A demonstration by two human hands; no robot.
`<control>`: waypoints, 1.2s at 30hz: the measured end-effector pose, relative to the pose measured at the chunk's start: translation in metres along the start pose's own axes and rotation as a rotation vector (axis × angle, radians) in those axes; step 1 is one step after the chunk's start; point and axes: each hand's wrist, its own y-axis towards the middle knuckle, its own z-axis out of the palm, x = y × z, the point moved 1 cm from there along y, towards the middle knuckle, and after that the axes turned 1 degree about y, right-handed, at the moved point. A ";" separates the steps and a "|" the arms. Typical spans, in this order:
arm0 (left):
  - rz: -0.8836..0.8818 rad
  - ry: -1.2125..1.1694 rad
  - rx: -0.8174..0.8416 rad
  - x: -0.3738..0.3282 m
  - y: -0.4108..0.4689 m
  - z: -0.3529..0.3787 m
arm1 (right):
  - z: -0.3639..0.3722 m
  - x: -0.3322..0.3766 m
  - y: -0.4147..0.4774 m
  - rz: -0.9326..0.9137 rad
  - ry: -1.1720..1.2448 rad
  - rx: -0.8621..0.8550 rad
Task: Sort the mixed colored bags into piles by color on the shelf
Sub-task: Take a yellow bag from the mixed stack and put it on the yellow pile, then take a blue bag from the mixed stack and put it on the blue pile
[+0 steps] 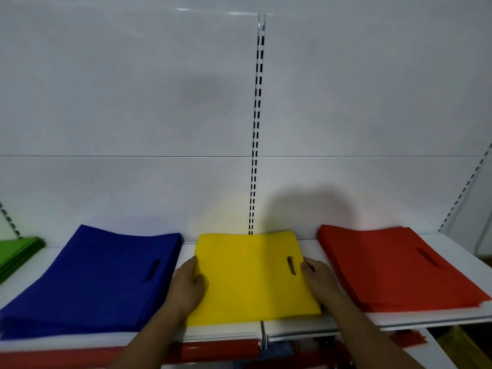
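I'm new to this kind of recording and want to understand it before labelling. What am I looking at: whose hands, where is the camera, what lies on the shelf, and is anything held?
There is no machine here. A person works with bare hands, and the single picture comes from a camera worn on their head, looking forward and down. On the white shelf lie flat bags sorted by color: a green pile at the far left, a blue pile, yellow bags in the middle and a red pile on the right. The left hand grips the yellow bags' left edge. The right hand grips their right edge beside the handle slot. Both thumbs are on top, and the other fingers are hidden.
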 end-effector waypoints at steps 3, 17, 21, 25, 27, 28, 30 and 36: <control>-0.028 0.002 0.004 0.010 0.009 0.000 | 0.003 -0.004 0.004 -0.006 -0.036 0.006; -0.035 0.107 0.008 -0.028 -0.007 -0.001 | -0.005 -0.001 0.005 0.043 0.020 0.051; -0.050 0.249 0.119 -0.032 -0.003 -0.014 | -0.011 0.013 0.003 0.065 -0.046 0.047; 0.140 0.370 0.023 -0.074 -0.016 -0.043 | -0.023 0.052 -0.012 -0.080 -0.173 -0.025; 0.298 0.539 -0.040 -0.098 -0.026 -0.068 | -0.029 0.082 -0.025 -0.167 -0.243 -0.033; 0.357 0.618 -0.065 -0.105 -0.030 -0.081 | -0.030 0.097 -0.033 -0.207 -0.276 -0.034; 0.413 0.692 -0.106 -0.112 -0.045 -0.111 | -0.023 0.126 -0.048 -0.292 -0.349 -0.035; 0.311 0.847 -0.185 -0.058 -0.106 -0.227 | 0.072 0.216 -0.095 -0.518 -0.532 0.010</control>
